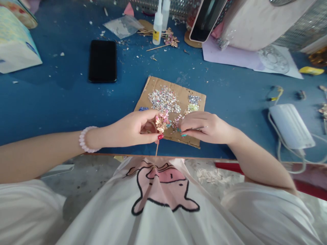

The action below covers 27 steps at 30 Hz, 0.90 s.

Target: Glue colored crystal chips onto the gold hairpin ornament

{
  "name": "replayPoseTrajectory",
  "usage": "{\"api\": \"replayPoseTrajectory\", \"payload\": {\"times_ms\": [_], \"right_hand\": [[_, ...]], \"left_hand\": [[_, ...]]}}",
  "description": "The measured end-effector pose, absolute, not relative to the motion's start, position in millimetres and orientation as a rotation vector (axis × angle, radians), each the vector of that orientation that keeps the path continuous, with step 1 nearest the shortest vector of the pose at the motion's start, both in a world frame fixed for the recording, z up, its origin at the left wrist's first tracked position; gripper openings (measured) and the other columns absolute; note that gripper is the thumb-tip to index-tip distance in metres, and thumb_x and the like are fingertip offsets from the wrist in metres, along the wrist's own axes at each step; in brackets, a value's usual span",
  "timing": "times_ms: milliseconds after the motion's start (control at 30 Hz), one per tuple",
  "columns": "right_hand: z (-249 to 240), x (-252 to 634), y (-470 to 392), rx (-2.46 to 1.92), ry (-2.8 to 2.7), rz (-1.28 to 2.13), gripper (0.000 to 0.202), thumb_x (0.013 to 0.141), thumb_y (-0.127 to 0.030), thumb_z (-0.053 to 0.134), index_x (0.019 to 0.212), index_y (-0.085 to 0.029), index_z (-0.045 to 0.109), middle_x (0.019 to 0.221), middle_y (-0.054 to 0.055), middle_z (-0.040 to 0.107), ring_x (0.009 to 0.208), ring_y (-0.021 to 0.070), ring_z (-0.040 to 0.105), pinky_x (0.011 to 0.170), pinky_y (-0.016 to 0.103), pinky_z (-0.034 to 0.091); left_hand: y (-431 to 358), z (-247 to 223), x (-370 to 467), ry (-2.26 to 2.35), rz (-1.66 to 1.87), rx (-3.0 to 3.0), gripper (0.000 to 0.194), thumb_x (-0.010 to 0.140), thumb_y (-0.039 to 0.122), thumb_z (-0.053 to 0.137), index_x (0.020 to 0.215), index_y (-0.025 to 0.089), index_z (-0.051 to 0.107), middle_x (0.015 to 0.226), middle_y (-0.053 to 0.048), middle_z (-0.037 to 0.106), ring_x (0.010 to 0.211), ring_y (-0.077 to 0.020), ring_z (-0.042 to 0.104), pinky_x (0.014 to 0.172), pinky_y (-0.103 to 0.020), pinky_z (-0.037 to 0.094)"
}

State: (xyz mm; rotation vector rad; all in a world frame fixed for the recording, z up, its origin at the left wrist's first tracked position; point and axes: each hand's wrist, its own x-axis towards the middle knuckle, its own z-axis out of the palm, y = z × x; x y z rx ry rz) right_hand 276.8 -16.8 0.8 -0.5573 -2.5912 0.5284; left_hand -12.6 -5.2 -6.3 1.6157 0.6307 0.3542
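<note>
My left hand (130,129) pinches a gold and pink flower hairpin (161,122), its thin stick pointing down towards my shirt. Just right of it, my right hand (206,128) is closed around a thin tool (195,128), fingertips low over the cardboard's front part. Under both hands lies a piece of brown cardboard (150,85). On it are a large heap of silvery rhinestones (163,98), a dark grey-blue pile (194,99), a pale green pile (192,108), pink pieces (176,121) beside my right fingertips and a blue pile (143,109) by my left hand.
A black phone (102,61) lies on the blue table (66,98). Behind the cardboard stand a glue bottle (157,27) and more flower hairpins (171,38). A propped phone (207,18) is at the back, a white power bank (292,126) with cable at right, a tissue box (17,41) at left.
</note>
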Motion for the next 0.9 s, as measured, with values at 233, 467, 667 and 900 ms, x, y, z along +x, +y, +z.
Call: {"api": "replayPoseTrajectory", "payload": {"times_ms": [233, 467, 667, 900], "right_hand": [[2.0, 277.6, -17.8, -0.563, -2.586, 0.562, 0.021, 0.111, -0.029, 0.052, 0.1, -0.017, 0.066, 0.094, 0.006, 0.076, 0.087, 0.0148, 0.071, 0.079, 0.029, 0.055], [1.5, 277.0, -17.3, -0.58, -2.591, 0.589, 0.023, 0.112, -0.03, 0.052, 0.099, -0.017, 0.067, 0.093, 0.006, 0.075, 0.086, 0.0146, 0.071, 0.078, 0.029, 0.055], [1.9, 276.6, -17.4, -0.57, -2.595, 0.583, 0.024, 0.112, -0.029, 0.051, 0.099, -0.017, 0.067, 0.092, 0.006, 0.075, 0.084, 0.0149, 0.071, 0.077, 0.029, 0.055], [1.4, 279.0, -17.3, -0.583, -2.589, 0.607, 0.024, 0.112, -0.031, 0.051, 0.1, -0.017, 0.067, 0.093, 0.006, 0.075, 0.086, 0.015, 0.071, 0.078, 0.029, 0.056]], "left_hand": [[-4.8, -6.3, -11.8, 0.639, 0.36, 1.632, 0.024, 0.093, 0.034, 0.072, 0.106, 0.018, 0.058, 0.093, -0.004, 0.078, 0.088, -0.0185, 0.078, 0.071, -0.024, 0.062], [-5.3, -6.2, -12.1, 0.648, 0.349, 1.629, 0.025, 0.092, 0.033, 0.072, 0.108, 0.019, 0.058, 0.094, -0.004, 0.078, 0.088, -0.0187, 0.079, 0.072, -0.024, 0.062], [-5.8, -6.1, -12.6, 0.652, 0.353, 1.639, 0.025, 0.092, 0.034, 0.072, 0.107, 0.019, 0.059, 0.093, -0.003, 0.078, 0.087, -0.0182, 0.078, 0.071, -0.024, 0.062], [-4.9, -6.3, -12.4, 0.655, 0.341, 1.641, 0.024, 0.093, 0.035, 0.071, 0.106, 0.019, 0.059, 0.096, -0.004, 0.079, 0.088, -0.0188, 0.078, 0.072, -0.025, 0.062]]}}
